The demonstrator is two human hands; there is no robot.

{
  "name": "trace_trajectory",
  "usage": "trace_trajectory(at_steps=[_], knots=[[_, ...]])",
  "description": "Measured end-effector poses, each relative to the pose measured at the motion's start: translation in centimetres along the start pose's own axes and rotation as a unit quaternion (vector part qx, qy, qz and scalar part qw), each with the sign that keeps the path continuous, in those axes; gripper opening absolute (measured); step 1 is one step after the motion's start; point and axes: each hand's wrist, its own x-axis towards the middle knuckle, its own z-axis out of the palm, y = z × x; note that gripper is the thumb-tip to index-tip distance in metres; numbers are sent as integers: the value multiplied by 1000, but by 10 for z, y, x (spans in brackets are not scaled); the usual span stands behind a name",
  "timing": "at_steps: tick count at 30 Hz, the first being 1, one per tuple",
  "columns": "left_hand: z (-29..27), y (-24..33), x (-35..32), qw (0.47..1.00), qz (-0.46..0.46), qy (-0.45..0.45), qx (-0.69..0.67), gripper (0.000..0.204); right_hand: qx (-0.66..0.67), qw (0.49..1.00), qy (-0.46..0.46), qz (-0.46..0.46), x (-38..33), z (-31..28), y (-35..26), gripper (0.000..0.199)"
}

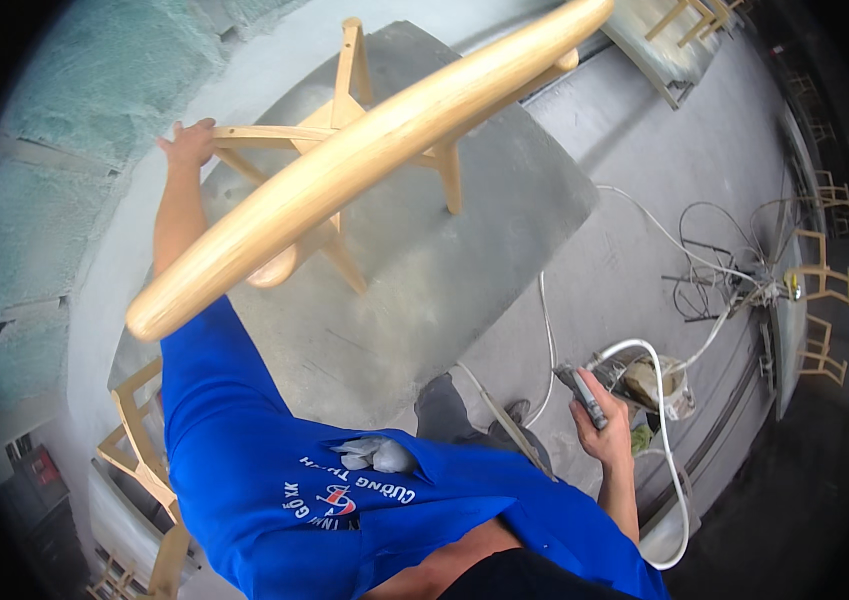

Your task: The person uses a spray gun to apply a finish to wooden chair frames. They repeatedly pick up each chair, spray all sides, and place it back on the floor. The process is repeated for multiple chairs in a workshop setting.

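Note:
A pale, unfinished wooden chair [369, 150] is tilted above a grey slab-like table [384, 330]. Its thick, rounded rail crosses the view diagonally in front of me, with the legs and cross pieces behind it. At the far left, my left hand [190, 145] grips the end of one chair leg. Down at the right, clear of the chair, my right hand [606, 425] is wrapped around a dark metal spray gun [581, 396]. A white hose [662, 400] loops beside that hand; its joint with the gun is partly hidden.
Dusty teal filter panels [119, 75] line the left. Hoses and cables run over the floor to a stand [764, 290] at the right. A dirty pot [659, 385] sits behind my right hand. More wooden chairs [824, 268] stand along the right, with another [139, 440] at lower left.

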Motion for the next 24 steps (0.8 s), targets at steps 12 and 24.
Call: trace_trajectory(at_steps=[12,24], knots=[[152,-143,-192,989,-87,103,-65,41,61,994,-65,-60,14,-12,32,57],[190,27,-632,864,-328,114,-365,44,124,982,-57,-130,-16,-58,109,54]])
